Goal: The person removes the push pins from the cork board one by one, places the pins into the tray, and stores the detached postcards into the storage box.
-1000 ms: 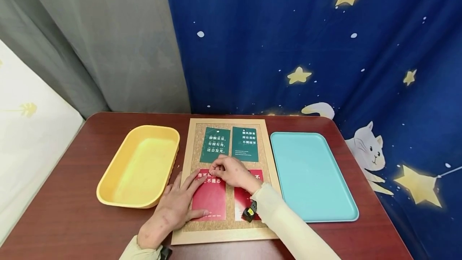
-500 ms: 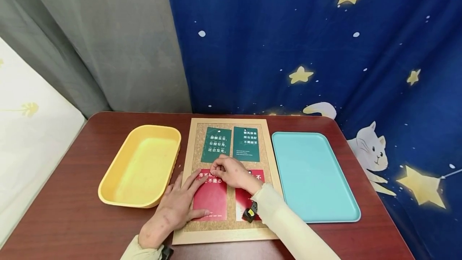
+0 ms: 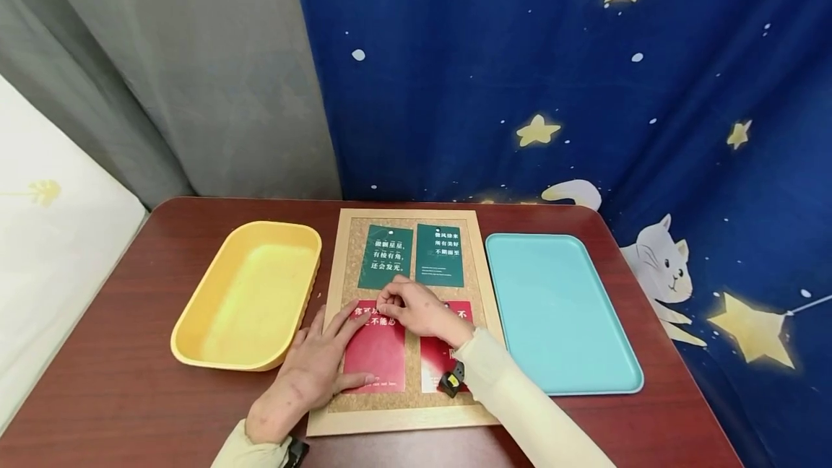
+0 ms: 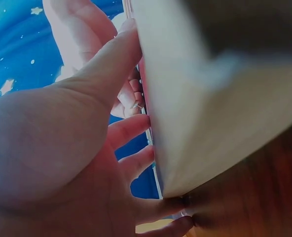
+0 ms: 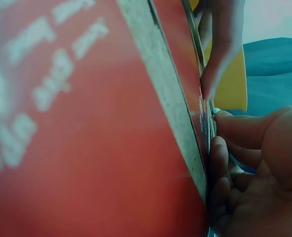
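Observation:
A wood-framed cork board (image 3: pixel 413 367) lies on the table, bearing two green cards above and two red cards below. My left hand (image 3: pixel 315 363) rests spread on the board's left side, its thumb and fingertips touching the left red card (image 3: pixel 375 352). At that card's top edge my right hand (image 3: pixel 421 309) pinches a small whitish push pin (image 5: pixel 216 112) between thumb and fingers; most of it is hidden. My right wrist covers part of the right red card (image 3: pixel 434 356). Small pins show at the tops of the left green card (image 3: pixel 385 276) and the right green card (image 3: pixel 440 276).
A yellow basin (image 3: pixel 250 295) stands left of the board. On the right lies a flat turquoise tray (image 3: pixel 565 316), close to the frame. Behind the reddish-brown table (image 3: pixel 130 309) hang a grey curtain (image 3: pixel 247 78) and a blue star-patterned curtain (image 3: pixel 442 92).
Both hands keep nearly the same place on the board, the right still pinching at the left red card's top. The head view has shifted slightly.

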`<action>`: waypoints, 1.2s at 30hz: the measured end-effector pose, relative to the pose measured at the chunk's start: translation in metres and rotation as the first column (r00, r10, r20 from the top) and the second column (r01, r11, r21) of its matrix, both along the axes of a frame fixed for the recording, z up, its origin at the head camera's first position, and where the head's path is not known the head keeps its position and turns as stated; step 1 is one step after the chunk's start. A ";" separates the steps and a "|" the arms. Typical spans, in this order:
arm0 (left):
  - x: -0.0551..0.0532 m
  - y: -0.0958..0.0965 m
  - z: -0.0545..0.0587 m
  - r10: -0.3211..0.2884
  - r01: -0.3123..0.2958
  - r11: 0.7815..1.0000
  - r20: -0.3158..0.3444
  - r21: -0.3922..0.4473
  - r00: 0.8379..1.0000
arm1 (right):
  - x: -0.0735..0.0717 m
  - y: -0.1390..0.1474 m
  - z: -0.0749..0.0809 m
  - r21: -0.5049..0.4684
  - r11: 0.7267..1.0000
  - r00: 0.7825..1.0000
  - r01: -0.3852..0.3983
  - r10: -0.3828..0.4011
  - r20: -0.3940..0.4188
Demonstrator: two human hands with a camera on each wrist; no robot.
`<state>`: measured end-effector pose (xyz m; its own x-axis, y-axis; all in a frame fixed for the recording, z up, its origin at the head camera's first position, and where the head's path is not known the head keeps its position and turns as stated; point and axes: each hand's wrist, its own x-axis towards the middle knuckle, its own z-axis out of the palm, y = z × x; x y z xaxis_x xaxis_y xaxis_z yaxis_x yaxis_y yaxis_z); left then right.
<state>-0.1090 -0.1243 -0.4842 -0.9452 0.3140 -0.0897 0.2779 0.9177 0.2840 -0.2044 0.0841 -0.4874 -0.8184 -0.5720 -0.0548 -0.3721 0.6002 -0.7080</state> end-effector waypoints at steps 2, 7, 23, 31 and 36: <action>0.001 -0.001 0.000 0.006 -0.006 1.000 0.003 0.012 1.000 | 0.001 -0.001 0.001 -0.005 1.000 1.000 -0.001 0.001 0.001; 0.001 -0.002 0.000 0.011 -0.012 0.999 0.002 0.042 1.000 | 0.002 -0.002 0.003 -0.005 1.000 1.000 0.012 -0.012 0.008; 0.000 0.001 0.003 0.042 -0.044 0.997 0.030 0.061 0.999 | 0.004 0.001 0.005 -0.029 0.999 0.999 0.023 -0.022 0.046; -0.002 0.002 0.003 0.057 -0.060 0.995 0.047 0.080 0.997 | 0.004 0.005 0.008 -0.071 0.997 0.999 0.038 -0.036 0.028; -0.002 0.003 0.004 0.065 -0.070 0.993 0.060 0.092 0.996 | 0.002 0.012 0.009 -0.085 0.995 0.999 0.044 -0.042 0.026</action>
